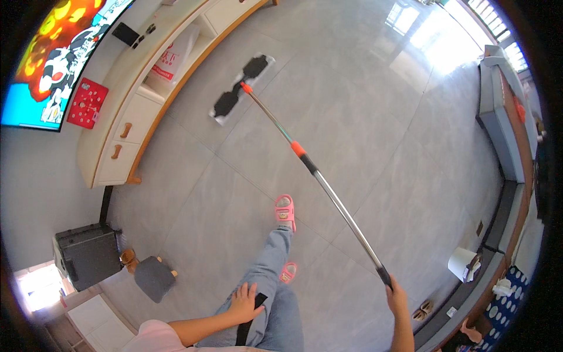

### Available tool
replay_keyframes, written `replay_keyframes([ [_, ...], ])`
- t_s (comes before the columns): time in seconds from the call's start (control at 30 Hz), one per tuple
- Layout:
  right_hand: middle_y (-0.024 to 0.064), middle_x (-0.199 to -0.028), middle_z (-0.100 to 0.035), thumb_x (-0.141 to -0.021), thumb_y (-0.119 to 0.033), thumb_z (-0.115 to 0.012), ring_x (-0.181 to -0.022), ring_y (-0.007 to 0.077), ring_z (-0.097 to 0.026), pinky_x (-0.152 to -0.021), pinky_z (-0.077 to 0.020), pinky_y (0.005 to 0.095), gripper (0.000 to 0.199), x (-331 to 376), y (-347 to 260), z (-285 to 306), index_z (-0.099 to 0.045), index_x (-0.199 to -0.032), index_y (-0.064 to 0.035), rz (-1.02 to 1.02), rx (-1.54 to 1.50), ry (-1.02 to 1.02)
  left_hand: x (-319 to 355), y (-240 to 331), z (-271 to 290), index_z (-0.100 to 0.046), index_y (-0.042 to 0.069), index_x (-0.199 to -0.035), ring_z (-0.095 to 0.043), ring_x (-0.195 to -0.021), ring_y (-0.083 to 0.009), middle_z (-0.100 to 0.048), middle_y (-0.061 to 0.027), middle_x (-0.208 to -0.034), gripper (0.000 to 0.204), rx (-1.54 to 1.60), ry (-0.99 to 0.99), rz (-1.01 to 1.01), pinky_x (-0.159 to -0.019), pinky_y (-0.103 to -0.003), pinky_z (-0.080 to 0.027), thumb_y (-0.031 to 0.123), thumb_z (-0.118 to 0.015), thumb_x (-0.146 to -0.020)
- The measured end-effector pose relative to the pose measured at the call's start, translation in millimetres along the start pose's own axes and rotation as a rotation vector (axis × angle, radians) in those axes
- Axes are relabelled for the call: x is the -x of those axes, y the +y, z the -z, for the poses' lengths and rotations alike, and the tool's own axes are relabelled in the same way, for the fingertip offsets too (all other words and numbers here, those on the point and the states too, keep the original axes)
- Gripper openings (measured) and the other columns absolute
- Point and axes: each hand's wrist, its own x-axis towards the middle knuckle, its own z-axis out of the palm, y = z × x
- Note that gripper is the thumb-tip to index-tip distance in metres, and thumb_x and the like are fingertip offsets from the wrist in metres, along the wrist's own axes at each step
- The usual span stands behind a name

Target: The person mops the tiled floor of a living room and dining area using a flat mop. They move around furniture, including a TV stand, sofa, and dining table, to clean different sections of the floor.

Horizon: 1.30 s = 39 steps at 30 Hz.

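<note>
Right grip (397, 296) clamped on mop handle (346, 214) | mop head (237, 88) far forward-left | left grip (243, 305) spread on thigh (267, 281)

On the grey tiled floor (363, 117), ahead: flat black-and-white rectangular mop head (237, 92), silver metal pole (346, 215) slanting back rightward to the right grip (397, 296). At left, long cream wooden cabinet (139, 111), with red-printed white plastic bag (170, 61) inside. Nearer, boxy dark suitcase (91, 256) left of dark-grey cushioned stool (155, 279). At far right, long grey sofa (497, 126); near it, round white bin (460, 261).
</note>
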Motion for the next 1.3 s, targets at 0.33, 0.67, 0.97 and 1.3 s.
replay_keyframes([
  [0.33,0.0176,-0.074,-0.055,-0.08,-0.026,-0.043,-0.068,0.0353,-0.052,-0.058,-0.0401,0.042,0.039,-351,-262,-21,-0.031,-0.118,-0.0216,0.326,0.0,0.081,-110,24,102,-0.021,0.005,-0.119,-0.034,-0.099,-0.0423,-0.027,-0.0242,-0.113,0.071,0.129,-0.033,0.104,-0.078,-0.052,-0.031,0.04,-0.055,-0.067],
  [0.67,0.0185,-0.085,-0.054,-0.08,-0.023,-0.044,-0.077,0.0342,-0.051,-0.066,-0.0407,0.0387,0.037,-437,-270,38,-0.036,-0.115,-0.0171,0.252,0.018,0.059,-157,44,147,-0.023,0.009,-0.118,-0.033,-0.101,-0.0397,-0.029,-0.021,-0.11,0.068,0.182,-0.155,0.249,-0.078,-0.051,-0.031,0.042,-0.054,-0.067],
  [0.97,0.0204,-0.085,-0.052,-0.078,-0.022,-0.046,-0.075,0.0337,-0.052,-0.063,-0.0419,0.0405,0.041,-159,28,184,-0.036,-0.115,-0.0105,-0.203,0.175,-0.138,-218,114,161,-0.02,0.009,-0.117,-0.03,-0.104,-0.0402,-0.028,-0.0217,-0.112,0.069,0.281,-0.193,0.414,-0.082,-0.049,-0.03,0.041,-0.055,-0.066],
  [1.3,0.0194,-0.078,-0.053,-0.076,-0.015,-0.05,-0.071,0.0341,-0.052,-0.06,-0.0402,0.0404,0.044,-432,-120,259,-0.033,-0.116,-0.0099,0.301,0.1,-0.004,-253,220,124,-0.017,0.006,-0.121,-0.025,-0.109,-0.0389,-0.021,-0.0238,-0.12,0.075,0.306,-0.227,0.727,-0.087,-0.046,-0.026,0.04,-0.056,-0.066],
])
